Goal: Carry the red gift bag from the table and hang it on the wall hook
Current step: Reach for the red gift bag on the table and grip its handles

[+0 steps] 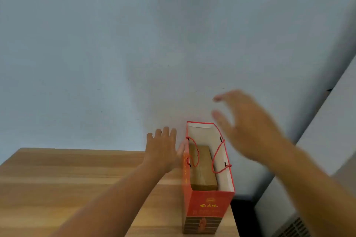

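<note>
A: While the tall red paper gift bag (207, 204) stood upright at the wooden table (77, 179) edge, which hand was nearer?

B: Left hand (163, 150), fingers spread, empty, beside its left wall. Right hand (248, 127), also spread and empty, hovered above-right of the cord handles (217, 159).

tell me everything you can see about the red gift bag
The red gift bag stands upright near the right edge of the wooden table, mouth open. It looks like paper, white inside, with gold print on its near face. Two red cord handles droop into the opening over a brown box inside. The left hand rests flat against its left side; the blurred right hand hovers above, apart.
</note>
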Tool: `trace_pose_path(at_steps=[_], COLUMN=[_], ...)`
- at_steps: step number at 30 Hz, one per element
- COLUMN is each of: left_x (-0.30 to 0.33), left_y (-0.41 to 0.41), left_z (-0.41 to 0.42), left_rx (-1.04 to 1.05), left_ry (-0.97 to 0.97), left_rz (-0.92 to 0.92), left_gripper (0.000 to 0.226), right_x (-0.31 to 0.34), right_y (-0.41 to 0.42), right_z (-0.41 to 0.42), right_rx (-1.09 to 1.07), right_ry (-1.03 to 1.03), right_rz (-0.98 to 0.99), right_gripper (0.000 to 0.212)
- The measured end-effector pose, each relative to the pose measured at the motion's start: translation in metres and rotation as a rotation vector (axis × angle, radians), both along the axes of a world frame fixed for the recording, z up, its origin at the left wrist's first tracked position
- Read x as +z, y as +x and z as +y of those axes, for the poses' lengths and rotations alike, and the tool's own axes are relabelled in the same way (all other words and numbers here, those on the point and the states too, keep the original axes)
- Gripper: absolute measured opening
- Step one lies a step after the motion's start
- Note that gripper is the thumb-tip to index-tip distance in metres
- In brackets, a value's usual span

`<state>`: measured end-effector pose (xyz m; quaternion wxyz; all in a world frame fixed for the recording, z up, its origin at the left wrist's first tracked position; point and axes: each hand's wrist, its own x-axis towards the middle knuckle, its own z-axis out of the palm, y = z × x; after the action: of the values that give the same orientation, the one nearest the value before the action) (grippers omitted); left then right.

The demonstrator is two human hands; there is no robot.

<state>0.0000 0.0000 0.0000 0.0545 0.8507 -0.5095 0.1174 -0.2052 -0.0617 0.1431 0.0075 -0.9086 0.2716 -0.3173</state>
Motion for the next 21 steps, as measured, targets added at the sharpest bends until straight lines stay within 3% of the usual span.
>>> trace_pose_path(at_steps=[4,7,21], left_x=[-0.013,-0.02,-0.054], left_y=[0.001,-0.001,0.015], left_z=[-0.002,-0.003,-0.002], left_rx=[-0.013,-0.025,0.004], left_ry=[-0.057,-0.063,0.044], left_rz=[0.024,0.056,0.071], left_gripper=[0.067,0.068,0.063], right_x=[-0.121,-0.191,-0.245], right_y=[0.052,0.066,0.082], right_z=[-0.022,-0.042,-0.059], right_rx=[-0.133,-0.224,-0.277], right_ry=[0.135,0.161,0.338], right_rz=[0.462,0.528,0.722], right_gripper=[0.036,0.037,0.071])
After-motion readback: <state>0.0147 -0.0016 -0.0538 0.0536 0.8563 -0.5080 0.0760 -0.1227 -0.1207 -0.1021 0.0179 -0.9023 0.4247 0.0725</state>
